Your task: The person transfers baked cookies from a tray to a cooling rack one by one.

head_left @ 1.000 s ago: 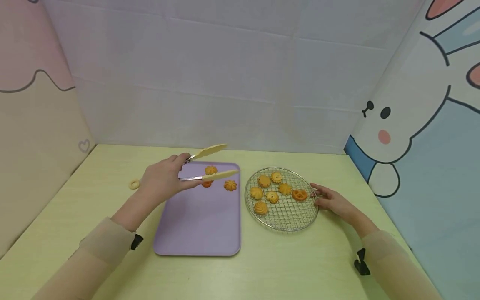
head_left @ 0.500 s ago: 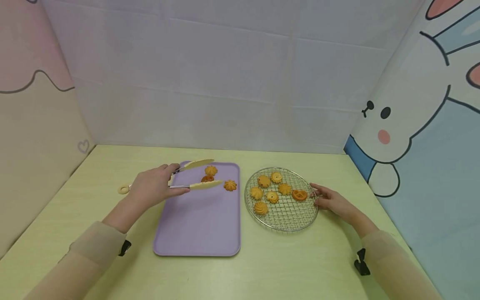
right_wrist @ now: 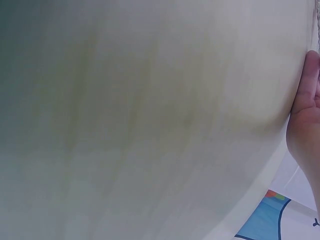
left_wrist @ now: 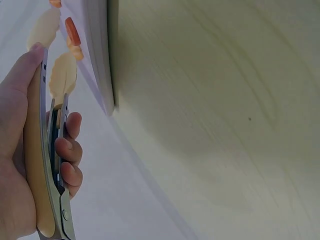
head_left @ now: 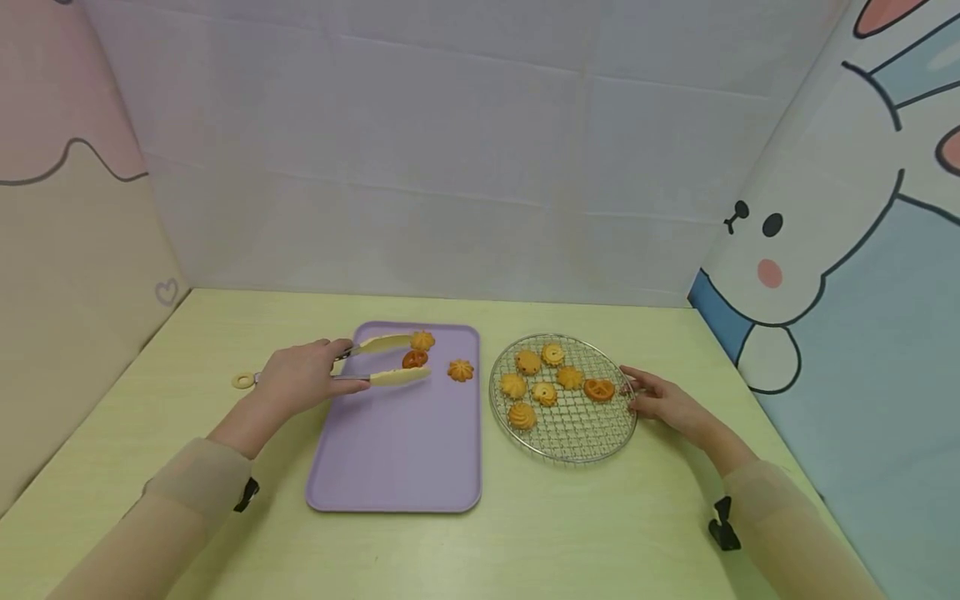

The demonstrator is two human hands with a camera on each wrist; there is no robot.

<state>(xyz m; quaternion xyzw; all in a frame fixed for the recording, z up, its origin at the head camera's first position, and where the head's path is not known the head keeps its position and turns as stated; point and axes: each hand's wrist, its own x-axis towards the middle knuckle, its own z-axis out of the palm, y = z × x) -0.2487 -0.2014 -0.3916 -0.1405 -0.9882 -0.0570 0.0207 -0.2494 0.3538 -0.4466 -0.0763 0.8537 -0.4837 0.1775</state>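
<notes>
My left hand point(head_left: 300, 375) grips a pair of tongs point(left_wrist: 42, 160) with cream tips and a ring at the tail. Their tips are spread over the upper part of the purple tray point(head_left: 397, 467), either side of a pretzel point(head_left: 415, 358). Close to the upper tip lies a flower-shaped cookie point(head_left: 422, 341); another ridged cookie point(head_left: 461, 370) sits to the right. At the right edge of the round wire rack point(head_left: 577, 437), my right hand point(head_left: 670, 407) rests with its fingertips on the rim. On the rack are several cookies point(head_left: 544, 394) and a pretzel point(head_left: 599, 390).
Tray and rack stand side by side on a pale yellow table point(head_left: 555, 533), a narrow gap between them. A white cloth wall point(head_left: 450, 167) closes off the back, and a panel with a cartoon rabbit point(head_left: 795, 250) stands at the right.
My left hand has drawn the tongs leftward and lowered them, bringing the tips from above the tray's back edge down around the pretzel. The right hand and the rack have stayed in place.
</notes>
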